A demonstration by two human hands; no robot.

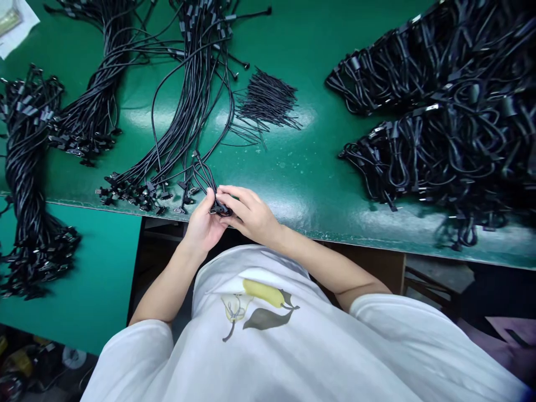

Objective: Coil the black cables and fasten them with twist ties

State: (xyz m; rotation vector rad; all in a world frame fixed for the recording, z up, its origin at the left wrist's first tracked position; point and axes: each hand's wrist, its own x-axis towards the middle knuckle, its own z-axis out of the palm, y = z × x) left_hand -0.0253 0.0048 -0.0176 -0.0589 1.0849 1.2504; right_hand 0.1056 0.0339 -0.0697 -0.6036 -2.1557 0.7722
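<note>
My left hand (204,225) and my right hand (248,214) meet at the near edge of the green table (318,167). Both pinch the same small looped bunch of black cable (219,207), fingers curled round it. Strands of that cable run up and left to a loose fan of black cables (184,111) with connector ends lying near the table edge. A small heap of thin black ties (268,100) lies a little beyond my hands, to the right.
Large piles of coiled black cables (444,128) fill the right of the table. Further cable bundles (87,106) lie at the left, one long bundle (29,184) draped onto a lower teal surface (104,268). White paper (14,22) sits at the far left corner.
</note>
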